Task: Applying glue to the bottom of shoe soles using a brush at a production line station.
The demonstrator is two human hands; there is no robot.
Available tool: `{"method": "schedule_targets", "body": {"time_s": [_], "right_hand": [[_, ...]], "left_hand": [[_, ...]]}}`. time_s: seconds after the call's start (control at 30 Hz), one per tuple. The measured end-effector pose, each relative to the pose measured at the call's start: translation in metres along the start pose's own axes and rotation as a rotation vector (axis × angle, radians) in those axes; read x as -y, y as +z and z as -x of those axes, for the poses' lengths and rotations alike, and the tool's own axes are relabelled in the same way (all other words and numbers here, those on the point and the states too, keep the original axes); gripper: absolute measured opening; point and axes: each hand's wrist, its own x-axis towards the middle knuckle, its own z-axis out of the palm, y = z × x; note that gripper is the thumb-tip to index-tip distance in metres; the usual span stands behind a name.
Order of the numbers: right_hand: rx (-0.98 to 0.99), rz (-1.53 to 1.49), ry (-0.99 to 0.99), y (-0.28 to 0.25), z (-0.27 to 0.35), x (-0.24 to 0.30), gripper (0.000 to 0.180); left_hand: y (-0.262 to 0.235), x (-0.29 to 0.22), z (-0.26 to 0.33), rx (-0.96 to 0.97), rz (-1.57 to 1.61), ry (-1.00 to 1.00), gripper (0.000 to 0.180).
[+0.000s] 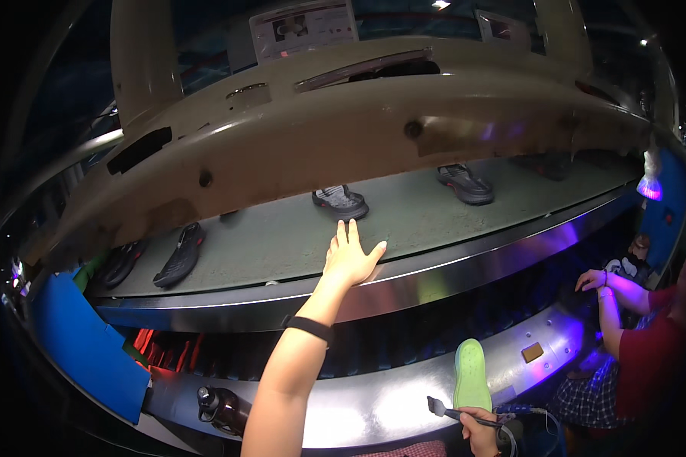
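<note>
My left hand (351,259) stretches forward over the conveyor belt (267,251), fingers spread, palm down. Its fingertips are at the toe of a dark grey shoe (341,202); whether they touch it I cannot tell. Low at the right, my right hand (478,434) is closed around the handle of a black-bristled brush (443,410), with a thin pale hose or cord beside it. Just beyond that hand is a lime-green shoe sole (472,375), over the metal ledge (373,411). Whether the fingers also grip the sole is hidden.
Other dark shoes stand on the belt, one (466,184) to the right and one (180,257) to the left. A beige machine hood (297,129) hangs low over it. A dark bottle (225,410) and a brown block (533,352) rest on the ledge. A co-worker's arm (611,312) is at right.
</note>
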Motion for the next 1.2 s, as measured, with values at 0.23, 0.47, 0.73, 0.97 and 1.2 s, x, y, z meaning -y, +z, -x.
{"method": "schedule_targets", "body": {"time_s": [0.23, 0.47, 0.73, 0.97, 1.2], "right_hand": [[-0.166, 0.037, 0.138, 0.006, -0.004, -0.012, 0.018], [-0.12, 0.084, 0.289, 0.011, -0.009, 0.002, 0.016], [-0.042, 0.156, 0.285, 0.001, -0.019, -0.015, 0.017], [-0.034, 0.182, 0.297, -0.004, -0.029, -0.018, 0.018], [-0.052, 0.207, 0.335, -0.006, -0.024, -0.026, 0.019]], "left_hand": [[0.0, -0.017, -0.024, 0.097, -0.129, -0.089, 0.094], [-0.008, -0.022, -0.04, 0.258, -0.211, -0.106, 0.104], [-0.026, -0.007, -0.047, 0.376, -0.225, -0.07, 0.117], [-0.06, -0.008, -0.057, 0.418, -0.508, -0.043, 0.11], [-0.036, 0.021, -0.082, 0.321, -0.421, 0.057, 0.091]]}}
